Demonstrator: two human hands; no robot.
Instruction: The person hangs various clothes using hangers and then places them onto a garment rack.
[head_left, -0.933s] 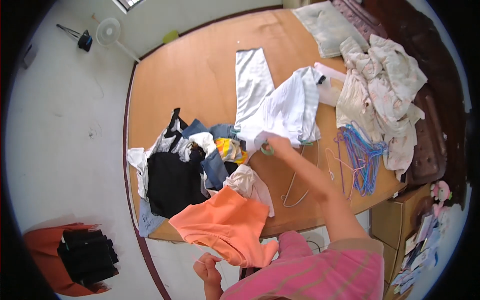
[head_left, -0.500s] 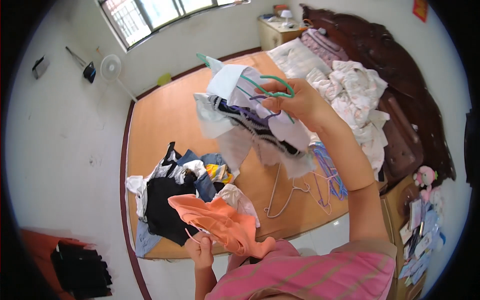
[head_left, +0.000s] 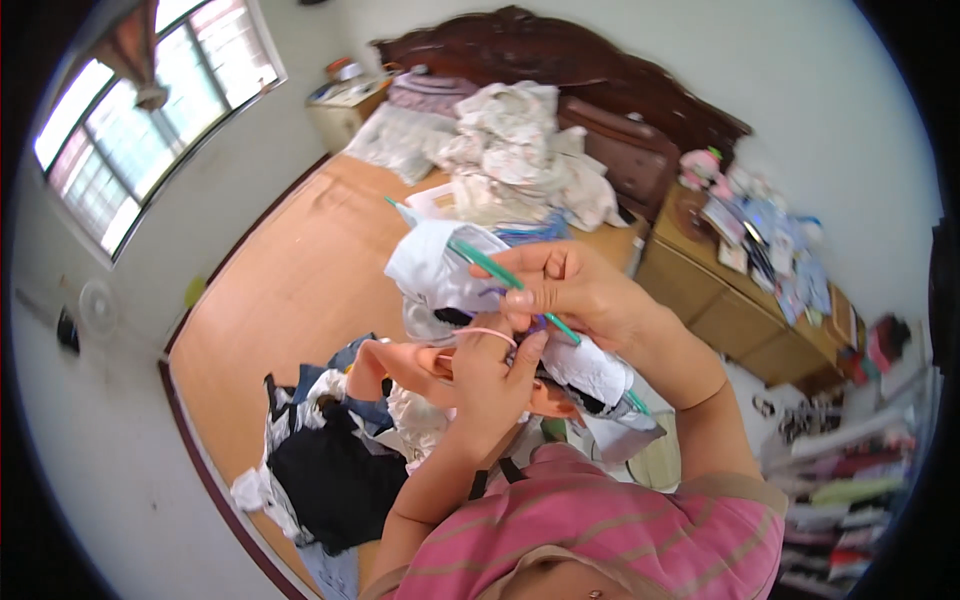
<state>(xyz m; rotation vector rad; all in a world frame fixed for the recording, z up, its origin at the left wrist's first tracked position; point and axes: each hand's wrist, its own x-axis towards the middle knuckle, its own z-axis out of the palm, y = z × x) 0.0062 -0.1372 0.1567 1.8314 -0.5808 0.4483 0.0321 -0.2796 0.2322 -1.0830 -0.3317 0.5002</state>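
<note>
Condition of hands: the right hand [head_left: 585, 293] is closed, thumb against fingers, on a green hanger [head_left: 492, 263]. The left hand [head_left: 493, 378] sits just below and to the left of it, fingers curled, with the hook of a pink hanger [head_left: 490, 331] across them, apparently in its grip.

Position of garments: a white garment [head_left: 438, 262] hangs with the green hanger, spreading to both sides of the right hand; dark fabric [head_left: 592, 403] shows beneath it. An orange garment [head_left: 398, 362] lies under and to the left of the left hand, seemingly carried by the pink hanger. Between the hands the hooks crowd together; a purple hook [head_left: 540, 323] is noted, but blur and overlap prevent confirming which garment it bears.

Progress: judged from present condition, the white and orange garments are already on hangers, gathered close together. Outstanding: a loose heap of clothes [head_left: 335, 478] on the bed [head_left: 270, 265], left of and below the left hand, appears unhung. Blue hangers [head_left: 535, 228] lie beyond the right hand, seemingly unused.
</note>
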